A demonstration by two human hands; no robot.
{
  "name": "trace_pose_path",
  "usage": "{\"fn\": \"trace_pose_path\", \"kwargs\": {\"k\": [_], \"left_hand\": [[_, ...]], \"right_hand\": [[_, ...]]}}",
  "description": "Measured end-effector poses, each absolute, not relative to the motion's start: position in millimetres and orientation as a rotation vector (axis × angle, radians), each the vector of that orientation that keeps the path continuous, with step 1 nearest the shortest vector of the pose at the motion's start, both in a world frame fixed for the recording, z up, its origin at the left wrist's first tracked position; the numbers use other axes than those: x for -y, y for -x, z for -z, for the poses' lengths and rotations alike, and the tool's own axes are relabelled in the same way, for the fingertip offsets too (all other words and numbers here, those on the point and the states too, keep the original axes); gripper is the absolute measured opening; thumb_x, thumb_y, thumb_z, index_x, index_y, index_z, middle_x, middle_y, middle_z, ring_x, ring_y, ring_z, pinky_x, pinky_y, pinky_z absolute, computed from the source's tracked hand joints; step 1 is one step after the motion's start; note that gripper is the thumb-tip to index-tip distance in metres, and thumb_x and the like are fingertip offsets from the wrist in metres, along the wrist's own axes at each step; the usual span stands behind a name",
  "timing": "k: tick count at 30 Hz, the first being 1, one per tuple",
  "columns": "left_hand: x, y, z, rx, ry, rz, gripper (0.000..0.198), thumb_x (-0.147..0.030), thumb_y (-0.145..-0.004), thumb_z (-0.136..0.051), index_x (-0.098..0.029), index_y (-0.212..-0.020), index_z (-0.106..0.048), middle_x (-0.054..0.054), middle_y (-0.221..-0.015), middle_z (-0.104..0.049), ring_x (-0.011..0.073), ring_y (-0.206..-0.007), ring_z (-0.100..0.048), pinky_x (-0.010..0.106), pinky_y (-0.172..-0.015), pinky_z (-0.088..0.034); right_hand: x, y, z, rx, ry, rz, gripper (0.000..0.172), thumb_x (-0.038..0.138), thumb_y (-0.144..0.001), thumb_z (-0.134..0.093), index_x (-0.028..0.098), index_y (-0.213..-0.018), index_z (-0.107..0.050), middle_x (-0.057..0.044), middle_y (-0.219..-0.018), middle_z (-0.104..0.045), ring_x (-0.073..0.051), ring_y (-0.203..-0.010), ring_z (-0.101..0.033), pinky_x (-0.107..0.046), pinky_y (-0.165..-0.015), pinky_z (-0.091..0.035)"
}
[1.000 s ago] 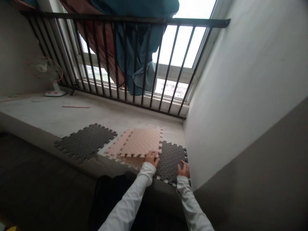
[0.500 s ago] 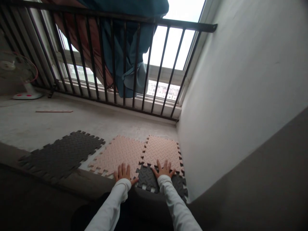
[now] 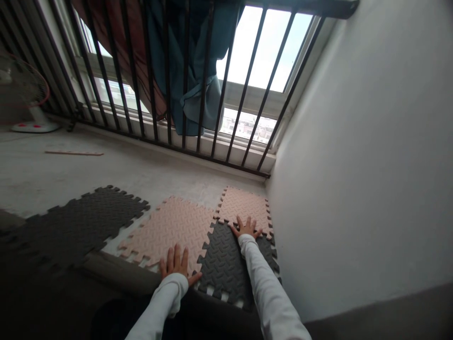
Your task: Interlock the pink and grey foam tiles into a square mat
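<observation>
My left hand (image 3: pixel 176 265) lies with spread fingers on the near edge of a pink foam puzzle mat (image 3: pixel 171 224), its thumb by the toothed seam. To the right, my right hand (image 3: pixel 247 228) presses flat with fingers apart on the near edge of another pink foam mat (image 3: pixel 244 202). Under that hand and its wrist is a dark grey foam mat (image 3: pixel 224 259), partly hidden by my right sleeve. The far pink mat overlaps or meets the grey one; the join beneath my fingers is hidden. Neither hand grips anything.
More dark grey foam matting (image 3: pixel 81 222) lies to the left, with a gap before the pink mat. A white wall (image 3: pixel 354 189) borders the right. Black railing (image 3: pixel 198 153) and curtains (image 3: pixel 198 94) stand behind. A fan (image 3: pixel 35 125) and thin strip (image 3: pixel 74 153) are at left.
My right hand has slid away from me, and the pink mat under it has shifted toward the railing, uncovering more of the grey mat. My left hand stays on its mat; the view has tilted.
</observation>
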State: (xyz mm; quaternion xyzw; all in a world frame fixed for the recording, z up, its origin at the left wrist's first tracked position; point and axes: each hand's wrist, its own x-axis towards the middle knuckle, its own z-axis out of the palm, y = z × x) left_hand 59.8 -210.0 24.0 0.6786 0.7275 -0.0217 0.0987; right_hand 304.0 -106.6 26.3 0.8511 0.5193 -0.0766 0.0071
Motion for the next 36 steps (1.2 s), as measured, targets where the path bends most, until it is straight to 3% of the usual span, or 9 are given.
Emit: {"fn": "trace_pose_path", "kwargs": {"k": [23,27,32,36], "left_hand": [[204.9,-60.8,-27.0,-2.096,-1.927,0.223,0.085,-0.06,-0.056,-0.046,-0.025,-0.129,-0.018,0.006,-0.14,-0.004,0.0284,-0.126,0.005,0.05,-0.097,0.009],[205.5,-60.6,-23.7,-2.103,-1.934,0.165,0.085,-0.059,-0.056,-0.047,-0.024,-0.129,-0.021,0.008,-0.14,-0.006,0.0294,-0.126,0.003,0.051,-0.097,0.009],[205.7,-60.4,-18.3,-2.123,-1.966,0.101,0.084,-0.058,-0.055,-0.048,-0.023,-0.128,-0.026,0.008,-0.139,-0.01,0.03,-0.126,0.0,0.051,-0.097,0.007],[207.7,-59.7,-20.1,-2.14,-1.995,0.072,0.082,-0.059,-0.057,-0.046,-0.023,-0.127,-0.027,0.008,-0.139,-0.011,0.0293,-0.126,-0.001,0.05,-0.097,0.006]], "right_hand": [[63.4,-326.5,-36.6,-1.579,-2.53,0.283,0.065,0.072,-0.066,-0.011,0.046,-0.125,-0.01,-0.004,-0.141,-0.002,-0.034,-0.125,0.002,-0.068,-0.083,0.003],[61.5,-312.3,-45.3,-1.676,-2.438,0.295,0.067,0.065,-0.072,-0.009,0.031,-0.13,-0.014,-0.009,-0.14,-0.005,-0.032,-0.125,-0.004,-0.064,-0.089,0.0],[67.7,-269.1,-37.4,-2.073,-2.184,0.267,0.066,0.057,-0.077,-0.013,0.021,-0.132,-0.005,0.0,-0.141,-0.001,-0.012,-0.127,0.002,-0.037,-0.102,-0.001],[64.1,-253.0,-33.2,-2.093,-2.142,0.323,0.071,0.059,-0.076,-0.012,0.016,-0.131,-0.017,-0.004,-0.139,-0.014,-0.016,-0.126,-0.009,-0.038,-0.101,-0.006]]}}
